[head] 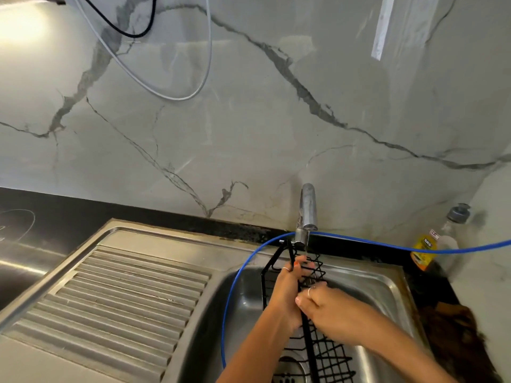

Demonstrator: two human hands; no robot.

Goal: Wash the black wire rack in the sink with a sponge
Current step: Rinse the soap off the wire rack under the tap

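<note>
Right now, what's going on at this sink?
A person is holding a black wire rack upright in the steel sink, under the faucet, where a thin stream of water runs. The left hand grips its frame bar; the right hand pinches the same bar lower down. No sponge is visible. A blue hose loops around the basin.

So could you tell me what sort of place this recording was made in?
Most likely a home kitchen: a stainless steel sink with ribbed drainboard, a faucet against a marble-look backsplash, and a dish soap bottle.
</note>
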